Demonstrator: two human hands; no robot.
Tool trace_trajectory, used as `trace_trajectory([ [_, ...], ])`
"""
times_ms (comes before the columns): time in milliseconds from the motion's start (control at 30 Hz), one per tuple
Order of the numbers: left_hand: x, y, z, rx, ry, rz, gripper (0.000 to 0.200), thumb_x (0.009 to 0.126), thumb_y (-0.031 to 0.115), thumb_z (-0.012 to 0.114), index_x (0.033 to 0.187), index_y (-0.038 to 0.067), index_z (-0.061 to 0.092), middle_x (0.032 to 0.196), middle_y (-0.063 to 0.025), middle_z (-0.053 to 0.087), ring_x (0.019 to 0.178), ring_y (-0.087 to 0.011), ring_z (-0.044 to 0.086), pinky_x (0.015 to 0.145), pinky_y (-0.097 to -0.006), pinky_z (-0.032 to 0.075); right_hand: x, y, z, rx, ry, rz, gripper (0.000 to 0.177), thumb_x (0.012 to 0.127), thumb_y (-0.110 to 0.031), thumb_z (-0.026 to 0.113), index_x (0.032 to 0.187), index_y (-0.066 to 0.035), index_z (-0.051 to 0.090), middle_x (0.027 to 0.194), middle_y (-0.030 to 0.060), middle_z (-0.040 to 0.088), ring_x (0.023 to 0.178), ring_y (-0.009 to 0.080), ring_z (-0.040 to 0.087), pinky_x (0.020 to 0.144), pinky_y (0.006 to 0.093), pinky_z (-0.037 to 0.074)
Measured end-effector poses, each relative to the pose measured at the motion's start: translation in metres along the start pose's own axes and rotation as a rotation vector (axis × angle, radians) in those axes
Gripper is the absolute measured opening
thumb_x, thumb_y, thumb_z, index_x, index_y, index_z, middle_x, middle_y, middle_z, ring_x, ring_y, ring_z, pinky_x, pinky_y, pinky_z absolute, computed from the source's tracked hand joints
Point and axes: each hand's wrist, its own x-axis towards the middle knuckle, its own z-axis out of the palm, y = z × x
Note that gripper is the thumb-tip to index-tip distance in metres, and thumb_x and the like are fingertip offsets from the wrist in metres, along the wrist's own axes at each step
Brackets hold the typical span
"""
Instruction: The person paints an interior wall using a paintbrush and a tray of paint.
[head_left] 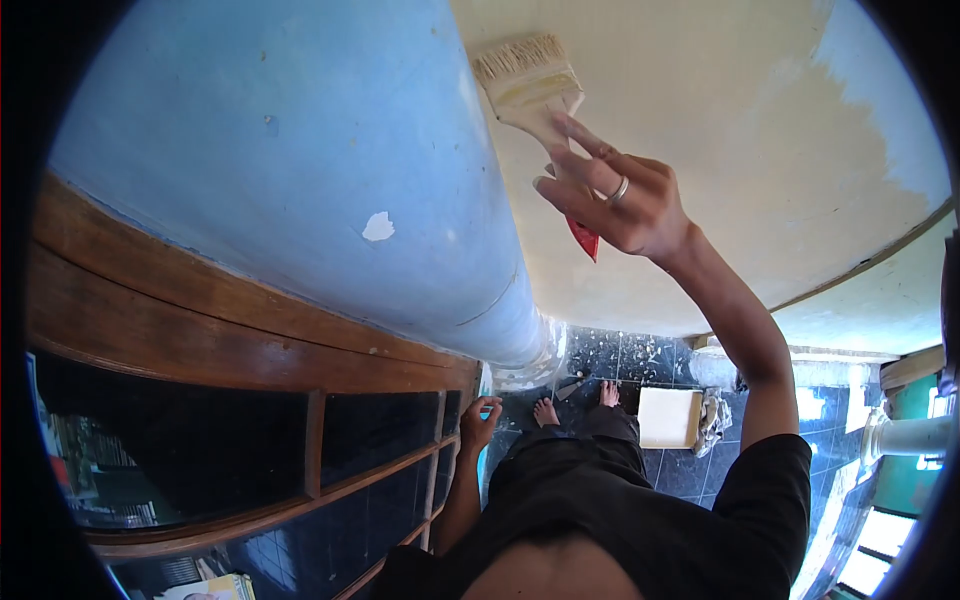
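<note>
Cream brush (pixel 538 92) in your right hand (pixel 630 200), gripped by handle (pixel 584 241); long axis runs forward-left from hand, bristles (pixel 520 58) beside blue wall (pixel 300 150). Left hand (pixel 480 422) farther, low near wooden frame (pixel 220 352); whether holding something, cannot tell.

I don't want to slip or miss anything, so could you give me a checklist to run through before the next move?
1. Brush in grip: ok, the right hand holds it by its handle.
2. Bristles touching the cream wall: cannot tell from this angle.
3. Cream covering the whole wall: not ok, a blue patch shows at the upper right.
4. Floor clear by the bare feet: not ok, pale flakes and a flat tool lie there.
5. Paint left in the tray: cannot tell.
</note>
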Motion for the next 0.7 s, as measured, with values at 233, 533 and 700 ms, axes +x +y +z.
trace_trajectory([
  [233,0.003,-0.023,0.004,0.024,-0.025,0.029,0.021,0.088,0.026,0.065,0.102,0.011,0.07,0.102,-0.0072,0.071,0.092,-0.0247,0.068,0.079,-0.0362,0.052,-0.145,-0.069,0.08,0.184,-0.449,-0.043,0.019,0.078,-0.009,0.067,0.097,-0.012,0.066,0.099,0.007,0.067,0.111,0.0264,0.065,0.05,0.029,0.059],
  [533,-0.001,-0.024,0.003,0.007,-0.021,0.038,0.021,0.088,0.026,0.065,0.102,0.011,0.069,0.101,-0.0072,0.071,0.09,-0.0244,0.068,0.078,-0.036,0.053,-0.063,-0.01,0.037,0.347,-0.488,0.285,0.032,0.076,-0.002,0.062,0.106,-0.012,0.063,0.104,0.0044,0.066,0.074,0.021,0.07,0.057,0.0343,0.059],
  [700,-0.004,-0.018,0.004,0.027,-0.032,-0.007,0.021,0.088,0.026,0.065,0.103,0.011,0.069,0.102,-0.0078,0.071,0.09,-0.0243,0.068,0.078,-0.0366,0.053,-0.021,-0.006,0.015,0.145,-0.082,-0.032,0.031,0.068,-0.009,0.075,0.098,-0.012,0.072,0.107,0.0047,0.065,0.106,0.0296,0.067,0.066,0.0303,0.062],
])
